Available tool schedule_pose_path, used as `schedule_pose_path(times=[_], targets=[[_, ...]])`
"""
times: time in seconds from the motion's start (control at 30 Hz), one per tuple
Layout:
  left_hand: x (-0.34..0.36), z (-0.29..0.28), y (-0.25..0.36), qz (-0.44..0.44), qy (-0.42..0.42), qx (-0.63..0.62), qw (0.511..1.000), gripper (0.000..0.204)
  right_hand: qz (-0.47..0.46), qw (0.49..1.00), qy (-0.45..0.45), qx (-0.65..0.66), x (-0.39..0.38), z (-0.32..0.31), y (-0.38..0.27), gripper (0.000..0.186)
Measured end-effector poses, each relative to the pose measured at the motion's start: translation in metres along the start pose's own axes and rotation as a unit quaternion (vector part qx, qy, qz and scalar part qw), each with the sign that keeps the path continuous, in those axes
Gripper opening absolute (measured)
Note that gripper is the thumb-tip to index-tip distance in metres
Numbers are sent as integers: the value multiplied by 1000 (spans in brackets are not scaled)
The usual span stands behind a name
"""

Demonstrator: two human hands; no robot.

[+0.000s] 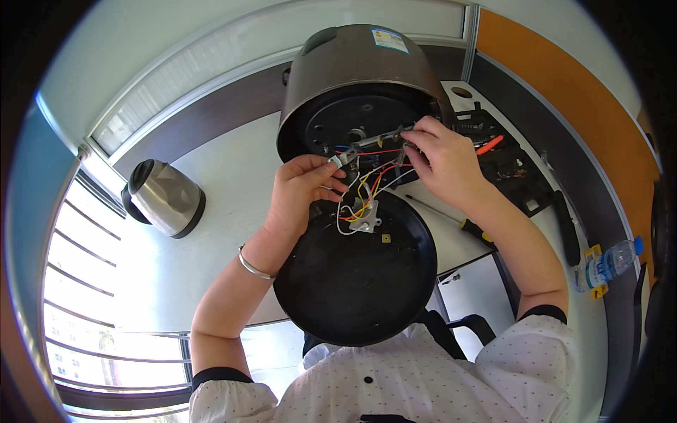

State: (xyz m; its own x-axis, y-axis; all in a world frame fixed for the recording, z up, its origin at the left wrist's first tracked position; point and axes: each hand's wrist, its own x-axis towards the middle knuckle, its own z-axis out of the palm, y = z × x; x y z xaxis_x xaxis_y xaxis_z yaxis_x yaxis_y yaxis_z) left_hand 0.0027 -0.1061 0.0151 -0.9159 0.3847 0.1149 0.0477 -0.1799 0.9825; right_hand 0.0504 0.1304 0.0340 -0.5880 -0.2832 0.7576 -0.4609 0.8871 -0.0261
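A grey cylindrical appliance body (352, 60) lies on its side, open toward me, with coloured wires (384, 169) hanging out to a metal bracket (363, 220) on a round black plate (356, 282). My left hand (300, 190) pinches a small whitish part (337, 161) at the wires. My right hand (444, 158) has its fingers closed around the right end of a slim metal piece (374, 139) across the opening. A small square brass-coloured piece (386, 238) sits on the plate. Whether the two held parts are joined I cannot tell.
A steel kettle (168, 197) stands at left on the desk (211, 148). At right are a screwdriver (451, 218), a black tool case (511, 169) with orange-handled tool (490, 144), a black-handled item (564, 225) and a plastic bottle (606, 264). Partition walls (546, 74) surround the desk.
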Motion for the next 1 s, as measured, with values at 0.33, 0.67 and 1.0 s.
schedule_pose_path(times=[0.33, 0.67, 1.0], targets=[[-3, -10, -7, -44, -36, -26, 998, 17, 3, 1000, 13, 13, -4, 2, 3, 18], [-6, -1, -3, 2, -66, 49, 997, 17, 24, 992, 91, 84, -20, -4, 3, 20], [-26, 18, 6, 52, -89, 146, 984, 11, 2, 986, 64, 155, -49, -20, -20, 22]])
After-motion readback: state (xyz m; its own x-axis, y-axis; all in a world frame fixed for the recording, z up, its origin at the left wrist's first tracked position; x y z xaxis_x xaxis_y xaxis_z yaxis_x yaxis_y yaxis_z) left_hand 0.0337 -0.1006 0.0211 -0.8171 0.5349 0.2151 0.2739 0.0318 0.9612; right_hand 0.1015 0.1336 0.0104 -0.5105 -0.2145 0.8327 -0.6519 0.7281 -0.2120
